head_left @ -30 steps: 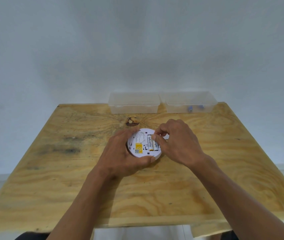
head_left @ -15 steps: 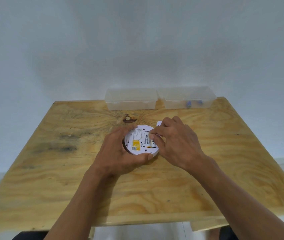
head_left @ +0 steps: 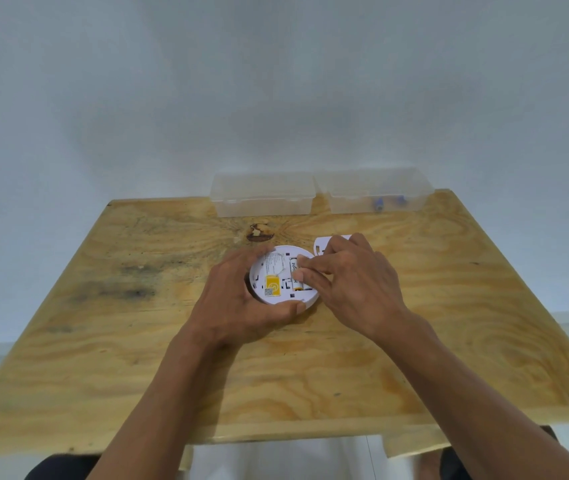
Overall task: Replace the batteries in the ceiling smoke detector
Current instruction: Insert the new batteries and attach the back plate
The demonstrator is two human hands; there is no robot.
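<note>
While both hands [head_left: 241,299] [head_left: 356,289] grip the detector [head_left: 276,271] — blue bits [head_left: 387,203] in one box [head_left: 376,192].

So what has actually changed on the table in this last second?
Little. The right hand has shifted its fingertips slightly along the white-and-yellow batteries in the round white smoke detector, uncovering the small white cover piece behind it. The left hand keeps gripping the detector's rim. The two clear plastic boxes and the plywood table are unchanged.

left hand [head_left: 241,299] cupped, right hand [head_left: 352,282] seemingly pinching, forearms converging
</note>
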